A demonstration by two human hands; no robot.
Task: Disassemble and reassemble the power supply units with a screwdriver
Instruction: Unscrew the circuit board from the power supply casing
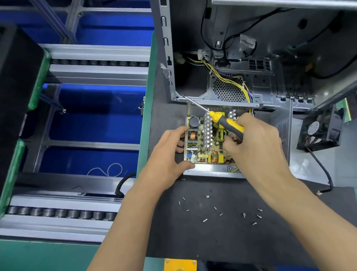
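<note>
The case (272, 42) stood open on the table (203, 240). In front of it lay the supply (208, 141), lid off, board bare: disassembly looked well along, reassembly not begun. The left hand (168, 157) gripped its edge; the right hand (257, 139) held the screwdriver (225, 124), fingers curled. Screws (215, 208) lay loose nearby.

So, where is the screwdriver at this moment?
In the head view the yellow-and-black screwdriver is right of centre, gripped by the right hand above the open power supply unit, its shaft pointing up-left toward the computer case.
</note>
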